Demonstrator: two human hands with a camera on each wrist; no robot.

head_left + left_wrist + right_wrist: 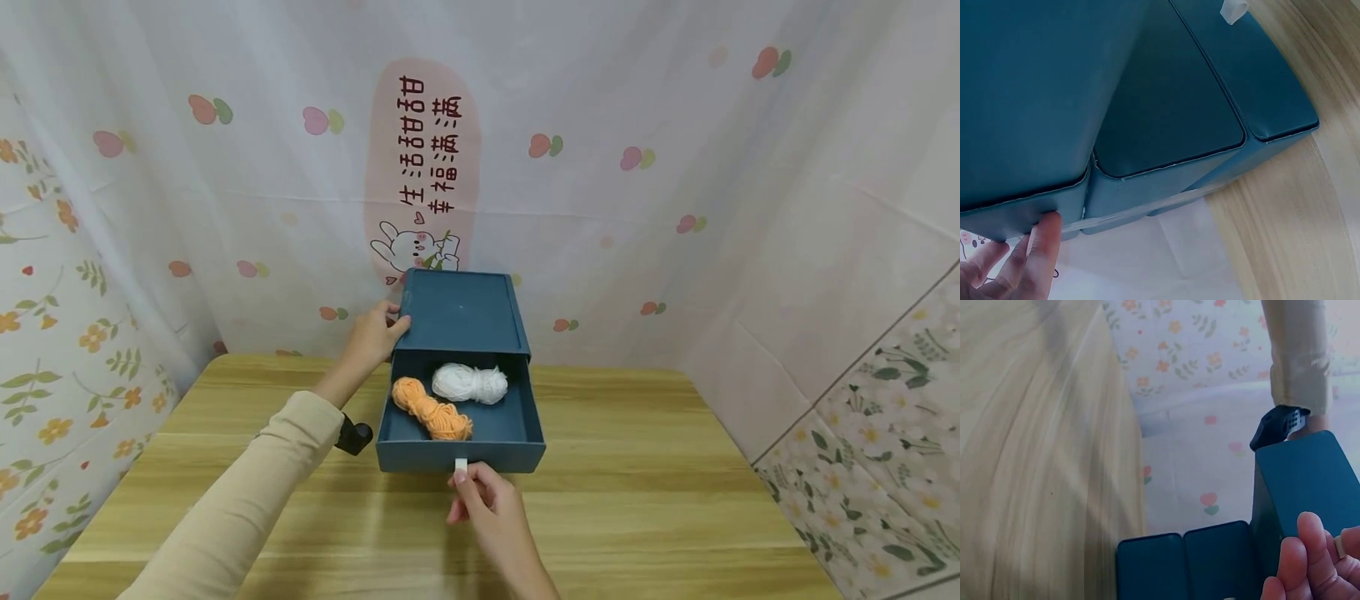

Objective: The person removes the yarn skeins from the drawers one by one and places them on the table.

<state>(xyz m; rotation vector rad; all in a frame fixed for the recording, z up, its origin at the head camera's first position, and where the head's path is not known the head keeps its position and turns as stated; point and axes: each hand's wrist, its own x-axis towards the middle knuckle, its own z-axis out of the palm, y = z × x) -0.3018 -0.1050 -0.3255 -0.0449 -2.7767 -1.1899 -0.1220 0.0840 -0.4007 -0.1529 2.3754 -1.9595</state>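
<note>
A dark blue drawer cabinet (465, 312) stands at the back of the table. Its top drawer (504, 457) is pulled out, holding a skein of orange yarn (431, 408) at the left and a skein of white yarn (470, 384) behind it. My left hand (375, 336) rests against the cabinet's upper left side. In the left wrist view its fingers (1042, 253) press straight on that side. With thumb and fingers, my right hand (491, 507) pinches the small white pull tab (461, 463) on the drawer front.
Two lower drawers (1179, 106) (1150, 565) sit closed beneath the top one. The cabinet stands on a wood-grain table (622, 475), before a printed curtain (600, 233). A black wrist device (1277, 425) is strapped to the left arm.
</note>
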